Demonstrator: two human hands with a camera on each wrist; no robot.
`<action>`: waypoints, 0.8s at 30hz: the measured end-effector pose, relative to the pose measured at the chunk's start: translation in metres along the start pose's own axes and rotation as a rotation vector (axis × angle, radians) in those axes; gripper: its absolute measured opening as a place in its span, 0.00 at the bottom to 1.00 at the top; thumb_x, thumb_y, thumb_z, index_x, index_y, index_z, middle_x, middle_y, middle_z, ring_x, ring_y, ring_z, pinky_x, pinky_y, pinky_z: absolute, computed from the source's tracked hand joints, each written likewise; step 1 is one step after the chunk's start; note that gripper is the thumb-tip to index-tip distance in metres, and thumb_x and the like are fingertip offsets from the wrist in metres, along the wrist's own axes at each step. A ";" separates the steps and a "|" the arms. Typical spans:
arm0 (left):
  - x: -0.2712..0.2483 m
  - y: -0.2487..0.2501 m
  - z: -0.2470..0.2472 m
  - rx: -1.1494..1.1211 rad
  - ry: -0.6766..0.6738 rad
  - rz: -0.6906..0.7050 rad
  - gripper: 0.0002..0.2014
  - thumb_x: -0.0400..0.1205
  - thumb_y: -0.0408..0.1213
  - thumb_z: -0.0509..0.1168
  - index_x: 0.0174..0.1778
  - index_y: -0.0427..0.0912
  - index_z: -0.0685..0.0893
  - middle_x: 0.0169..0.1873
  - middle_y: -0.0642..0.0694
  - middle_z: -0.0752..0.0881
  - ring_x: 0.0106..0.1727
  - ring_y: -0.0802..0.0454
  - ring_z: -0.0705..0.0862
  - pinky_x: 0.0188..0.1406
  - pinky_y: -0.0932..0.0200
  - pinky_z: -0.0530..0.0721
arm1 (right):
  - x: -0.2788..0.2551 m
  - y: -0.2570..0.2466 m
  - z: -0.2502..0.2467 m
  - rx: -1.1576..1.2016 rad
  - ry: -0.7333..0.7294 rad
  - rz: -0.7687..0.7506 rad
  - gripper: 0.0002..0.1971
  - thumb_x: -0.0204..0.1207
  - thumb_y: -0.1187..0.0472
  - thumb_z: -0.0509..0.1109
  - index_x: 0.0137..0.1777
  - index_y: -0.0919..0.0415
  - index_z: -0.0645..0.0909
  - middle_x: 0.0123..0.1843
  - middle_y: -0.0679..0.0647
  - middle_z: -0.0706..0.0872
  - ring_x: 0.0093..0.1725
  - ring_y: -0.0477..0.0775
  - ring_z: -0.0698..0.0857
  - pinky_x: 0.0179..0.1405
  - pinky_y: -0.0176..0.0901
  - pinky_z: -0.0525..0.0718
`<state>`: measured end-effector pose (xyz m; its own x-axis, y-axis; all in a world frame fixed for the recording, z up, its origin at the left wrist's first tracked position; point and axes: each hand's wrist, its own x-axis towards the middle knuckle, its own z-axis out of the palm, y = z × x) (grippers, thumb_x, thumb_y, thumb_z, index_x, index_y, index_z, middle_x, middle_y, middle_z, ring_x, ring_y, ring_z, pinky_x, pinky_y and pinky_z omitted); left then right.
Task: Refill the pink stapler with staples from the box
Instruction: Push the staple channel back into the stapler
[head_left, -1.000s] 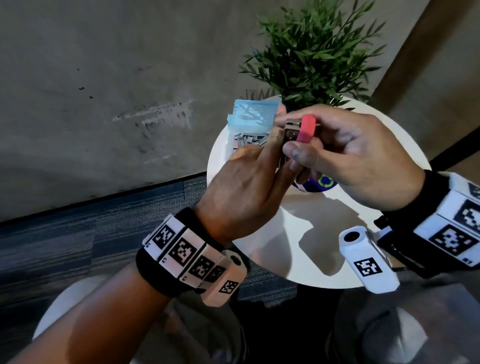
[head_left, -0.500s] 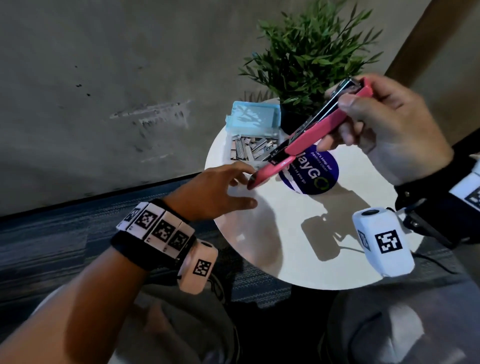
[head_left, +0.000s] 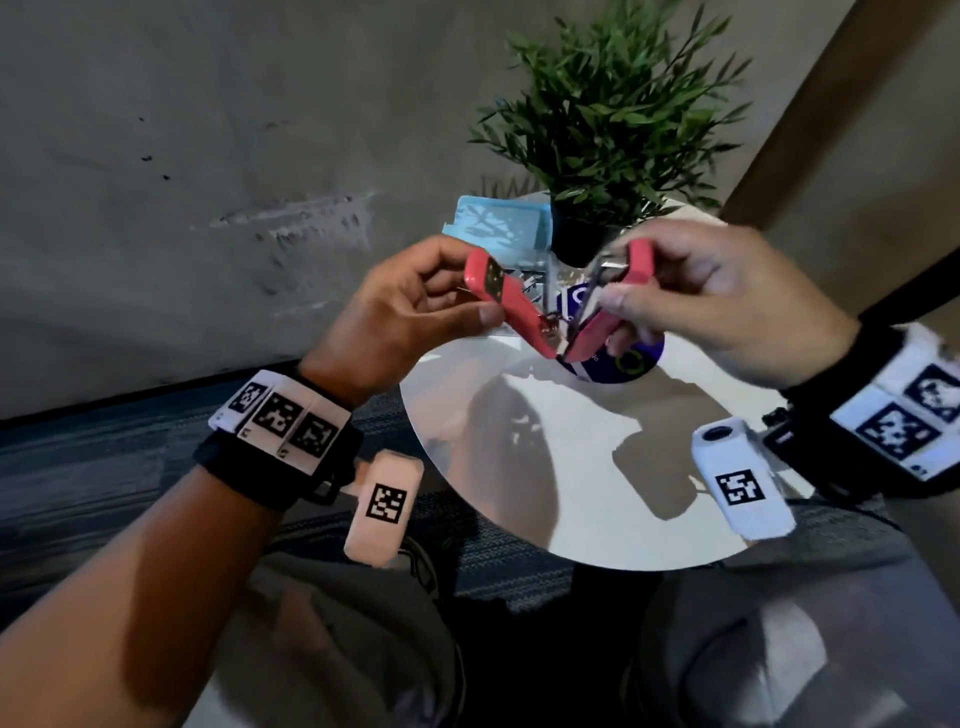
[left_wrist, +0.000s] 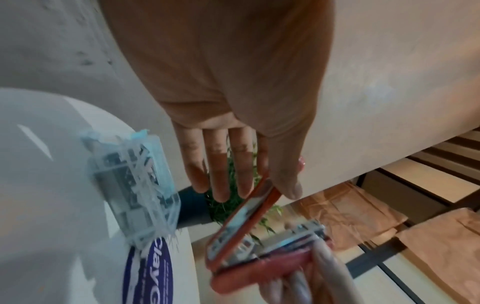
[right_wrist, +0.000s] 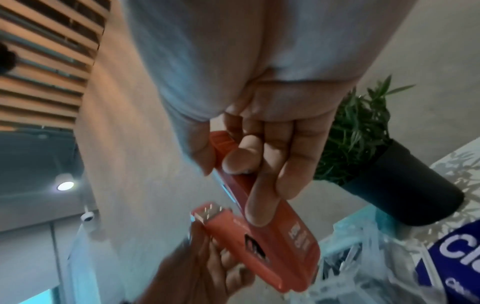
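The pink stapler (head_left: 519, 317) is swung open into a V and held above the white round table (head_left: 571, 467). My left hand (head_left: 475, 288) pinches the arm that ends in a metal plate. My right hand (head_left: 631, 270) grips the other arm, with the metal staple channel along it. In the left wrist view my thumb presses the stapler (left_wrist: 241, 222). In the right wrist view my fingers curl over the stapler (right_wrist: 272, 236). The clear blue staple box (head_left: 498, 223) stands with its lid up on the table's far edge, behind the stapler, with staple strips inside.
A potted green plant (head_left: 613, 130) stands at the back of the table, right of the box. A round blue sticker (head_left: 623, 364) lies on the tabletop under the stapler. A grey wall and dark carpet lie to the left. My knees are below the table.
My left hand has come up off the table and taken hold of the stapler's free arm. My right hand has brought the stapler down and toward me, and it now forms a V.
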<state>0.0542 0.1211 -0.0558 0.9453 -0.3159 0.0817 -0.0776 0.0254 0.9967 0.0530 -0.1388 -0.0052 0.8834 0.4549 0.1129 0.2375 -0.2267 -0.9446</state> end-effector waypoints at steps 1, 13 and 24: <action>-0.001 0.000 0.005 -0.011 0.001 0.014 0.16 0.72 0.33 0.77 0.54 0.42 0.82 0.48 0.49 0.94 0.50 0.54 0.91 0.52 0.59 0.89 | 0.000 0.002 0.004 -0.037 -0.026 0.000 0.08 0.78 0.65 0.74 0.54 0.66 0.83 0.34 0.55 0.84 0.29 0.46 0.84 0.33 0.35 0.82; -0.008 0.006 0.014 0.146 0.040 0.115 0.15 0.75 0.38 0.77 0.55 0.52 0.84 0.51 0.53 0.94 0.54 0.53 0.91 0.61 0.44 0.88 | -0.002 -0.002 0.013 -0.413 -0.084 0.028 0.08 0.84 0.54 0.69 0.57 0.56 0.81 0.36 0.47 0.89 0.36 0.46 0.88 0.43 0.50 0.87; -0.007 0.006 0.022 0.206 -0.009 0.105 0.15 0.79 0.38 0.74 0.59 0.54 0.84 0.51 0.58 0.91 0.54 0.57 0.90 0.60 0.53 0.88 | -0.004 -0.005 0.020 -0.452 -0.081 0.062 0.08 0.83 0.50 0.69 0.55 0.52 0.80 0.39 0.52 0.91 0.37 0.55 0.91 0.41 0.57 0.89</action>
<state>0.0400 0.1028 -0.0501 0.9258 -0.3300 0.1844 -0.2395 -0.1348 0.9615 0.0403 -0.1222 -0.0071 0.8711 0.4907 0.0188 0.3534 -0.6000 -0.7177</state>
